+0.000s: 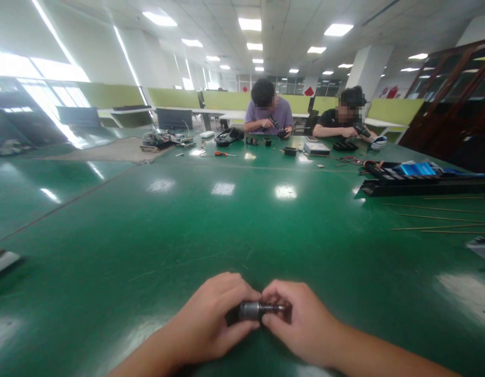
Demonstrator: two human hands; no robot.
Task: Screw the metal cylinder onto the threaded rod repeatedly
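Near the front edge of the view, a dark metal cylindrical part (250, 311) lies level between my two hands, over the green table (211, 230). My left hand (214, 317) is wrapped round its thicker left end, thumb below and fingers above. The narrower right end, a thin shiny shaft, points into my right hand (305, 322), whose thumb and fingers close round it. The fingertips of both hands nearly meet at the middle of the part. My palms hide some of it.
Across the table two people handle dark tools. Before them lie an orange screwdriver (222, 154), a white box (316, 148) and electronic parts (159, 139). At right are a black tray (423, 187) and thin rods (442, 217). A white-edged object (4, 263) sits at far left.
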